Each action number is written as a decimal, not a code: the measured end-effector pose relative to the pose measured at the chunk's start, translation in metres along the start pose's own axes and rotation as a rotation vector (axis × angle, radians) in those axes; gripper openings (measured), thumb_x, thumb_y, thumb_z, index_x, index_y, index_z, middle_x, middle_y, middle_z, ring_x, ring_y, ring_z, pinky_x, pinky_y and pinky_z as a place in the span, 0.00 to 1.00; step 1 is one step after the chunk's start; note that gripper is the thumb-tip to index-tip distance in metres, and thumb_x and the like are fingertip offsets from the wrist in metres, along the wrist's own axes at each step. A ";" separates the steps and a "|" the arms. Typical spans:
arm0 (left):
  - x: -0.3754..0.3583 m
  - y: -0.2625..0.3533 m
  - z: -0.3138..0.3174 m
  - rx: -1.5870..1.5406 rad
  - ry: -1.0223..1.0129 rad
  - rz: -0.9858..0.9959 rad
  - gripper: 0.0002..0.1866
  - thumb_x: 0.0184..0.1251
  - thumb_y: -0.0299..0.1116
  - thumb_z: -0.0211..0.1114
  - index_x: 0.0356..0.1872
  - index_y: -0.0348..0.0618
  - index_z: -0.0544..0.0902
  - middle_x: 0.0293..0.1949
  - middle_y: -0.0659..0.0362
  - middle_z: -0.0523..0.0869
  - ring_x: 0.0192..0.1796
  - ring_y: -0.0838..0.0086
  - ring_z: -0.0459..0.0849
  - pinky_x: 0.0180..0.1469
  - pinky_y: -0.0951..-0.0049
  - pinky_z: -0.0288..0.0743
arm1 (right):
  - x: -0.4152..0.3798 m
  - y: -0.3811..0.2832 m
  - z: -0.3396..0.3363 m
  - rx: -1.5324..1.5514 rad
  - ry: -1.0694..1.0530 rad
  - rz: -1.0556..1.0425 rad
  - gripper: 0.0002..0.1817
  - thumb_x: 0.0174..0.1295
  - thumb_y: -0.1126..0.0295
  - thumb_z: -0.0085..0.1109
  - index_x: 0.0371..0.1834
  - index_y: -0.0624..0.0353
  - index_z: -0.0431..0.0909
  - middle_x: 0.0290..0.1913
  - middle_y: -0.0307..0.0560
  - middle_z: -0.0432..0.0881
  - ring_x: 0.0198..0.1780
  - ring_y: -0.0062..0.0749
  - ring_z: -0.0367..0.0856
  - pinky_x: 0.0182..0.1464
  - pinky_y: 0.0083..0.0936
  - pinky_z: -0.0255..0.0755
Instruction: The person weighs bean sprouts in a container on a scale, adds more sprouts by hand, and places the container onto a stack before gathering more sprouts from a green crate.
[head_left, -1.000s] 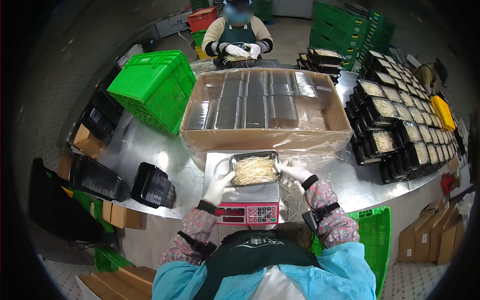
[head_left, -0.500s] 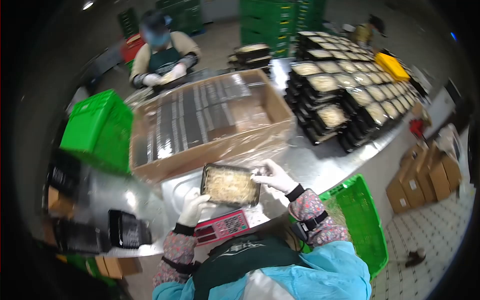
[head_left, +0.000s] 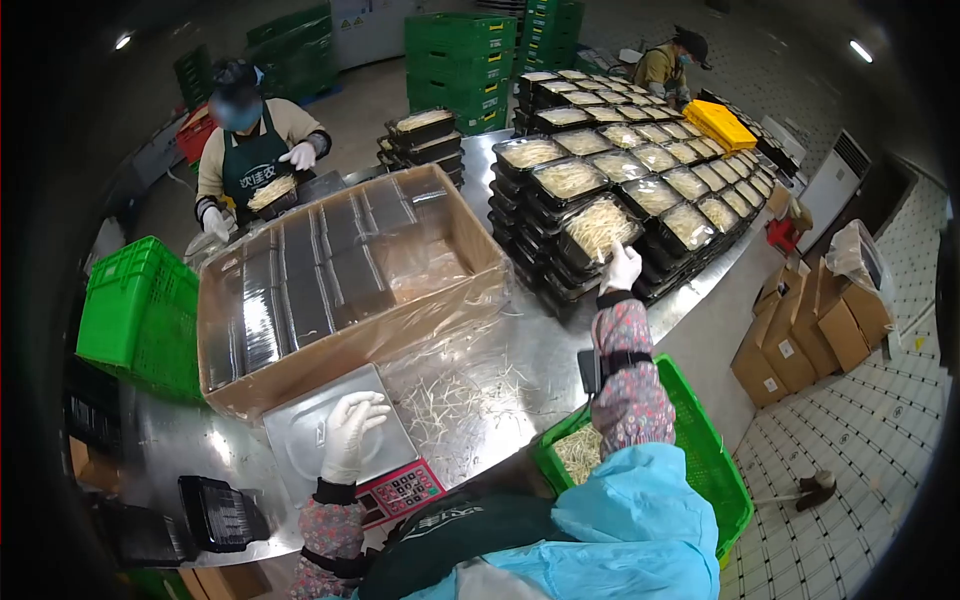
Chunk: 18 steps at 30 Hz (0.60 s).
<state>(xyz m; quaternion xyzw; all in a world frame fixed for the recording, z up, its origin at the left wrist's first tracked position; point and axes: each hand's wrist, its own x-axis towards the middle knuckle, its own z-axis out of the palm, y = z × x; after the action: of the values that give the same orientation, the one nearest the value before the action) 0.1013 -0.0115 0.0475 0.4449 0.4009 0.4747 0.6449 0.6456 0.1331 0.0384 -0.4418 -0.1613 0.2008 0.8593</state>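
Note:
My right hand (head_left: 622, 268) reaches out to the stacked packs and has its fingers closed on the near edge of a black tray of bean sprouts (head_left: 600, 230). That tray rests at the front of the pile of filled trays (head_left: 650, 190). Over the metal plate of a weighing scale (head_left: 290, 425), my left hand (head_left: 350, 432) holds nothing, its gloved fingers apart. The scale's pink keypad (head_left: 405, 488) shows beside my left sleeve. Loose sprouts (head_left: 455, 400) lie scattered on the metal table just right of the scale.
A cardboard box (head_left: 350, 345) of stacked black trays stands ahead. Green crates stand at left (head_left: 140, 310) and at lower right (head_left: 710, 460), the latter holding sprouts. Empty black trays (head_left: 220, 512) sit at lower left. A co-worker (head_left: 255, 160) across the table handles a filled tray.
The filled tray has gone from between both hands over the scale to the stack at the right, with my right hand. My left hand has let go. The view has shifted.

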 end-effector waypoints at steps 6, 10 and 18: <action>-0.031 0.014 -0.034 0.168 0.162 0.034 0.13 0.75 0.30 0.55 0.54 0.35 0.78 0.50 0.53 0.84 0.49 0.70 0.85 0.52 0.72 0.80 | 0.077 0.057 -0.012 -0.149 0.202 0.193 0.20 0.54 0.69 0.73 0.41 0.58 0.69 0.31 0.48 0.78 0.21 0.32 0.76 0.22 0.38 0.75; -0.080 0.022 -0.081 0.179 0.535 0.106 0.17 0.75 0.32 0.57 0.59 0.36 0.76 0.53 0.54 0.82 0.51 0.71 0.83 0.54 0.71 0.78 | 0.007 0.040 -0.016 -0.113 0.139 0.125 0.18 0.65 0.56 0.64 0.43 0.60 0.74 0.31 0.41 0.79 0.27 0.27 0.76 0.26 0.27 0.75; -0.203 -0.015 -0.243 0.731 1.287 0.274 0.26 0.71 0.35 0.64 0.64 0.30 0.71 0.65 0.48 0.75 0.66 0.64 0.72 0.70 0.66 0.63 | -0.174 0.166 -0.090 -1.423 -0.822 -0.269 0.34 0.67 0.44 0.53 0.65 0.63 0.72 0.67 0.65 0.70 0.71 0.58 0.63 0.73 0.46 0.53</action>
<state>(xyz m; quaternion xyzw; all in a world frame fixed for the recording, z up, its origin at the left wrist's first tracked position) -0.1695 -0.1639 -0.0167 0.3114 0.7718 0.5535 0.0297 0.5016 0.0737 -0.1657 -0.7480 -0.6020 0.0919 0.2640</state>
